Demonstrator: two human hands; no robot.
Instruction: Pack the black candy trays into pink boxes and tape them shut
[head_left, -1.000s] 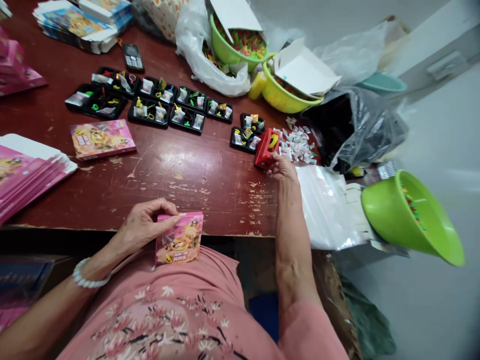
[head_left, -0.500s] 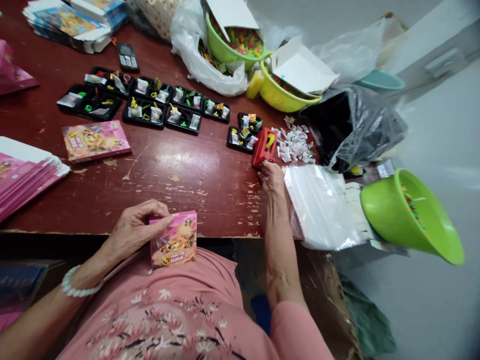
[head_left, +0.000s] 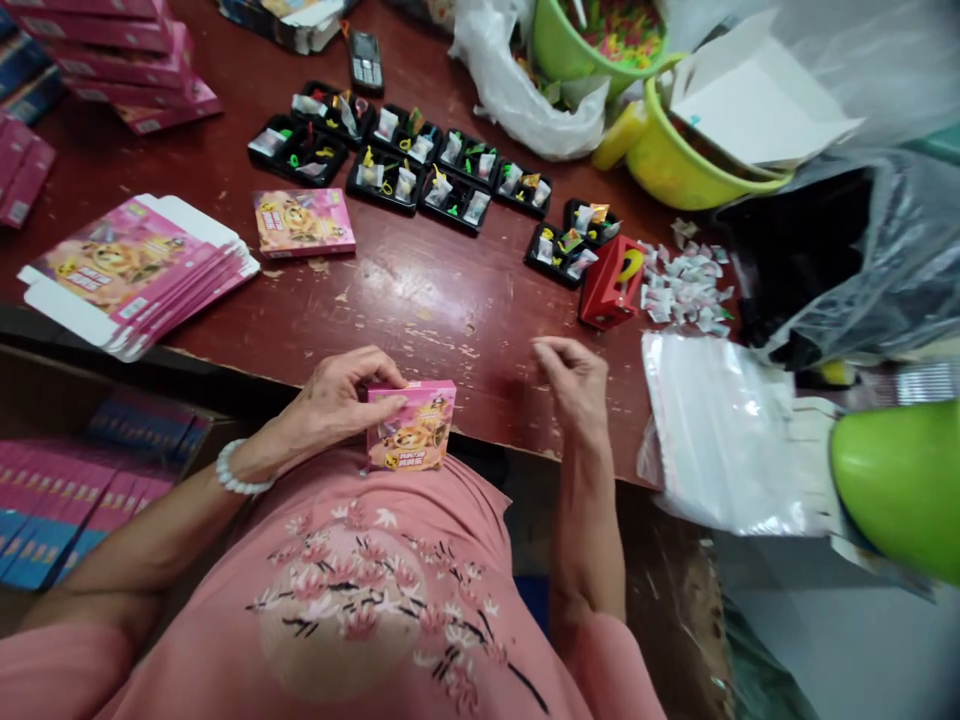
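My left hand [head_left: 352, 400] grips a small pink printed box [head_left: 411, 430] by its top left corner, thumb on the front. The box is upright against my shirt at the table's front edge. My right hand [head_left: 576, 385] is in the air over the table, thumb and forefinger pinched together; anything between them is too small to make out. Just beyond it stands a red tape dispenser [head_left: 609, 290] with a yellow roll core, apart from the fingers. A second pink box [head_left: 304, 222] lies flat farther back on the left.
Black compartment trays [head_left: 382, 185] with small toys and sachets line the table's back. Flattened pink boxes [head_left: 142, 265] are stacked at left. On the right are white sachets [head_left: 686, 285], clear plastic bags [head_left: 720, 430], a yellow basin [head_left: 667, 170] and a green basin [head_left: 900, 480].
My right hand has drawn back from the tape dispenser toward me, fingers pinched. My left hand still holds the box. The whole view has swung left.
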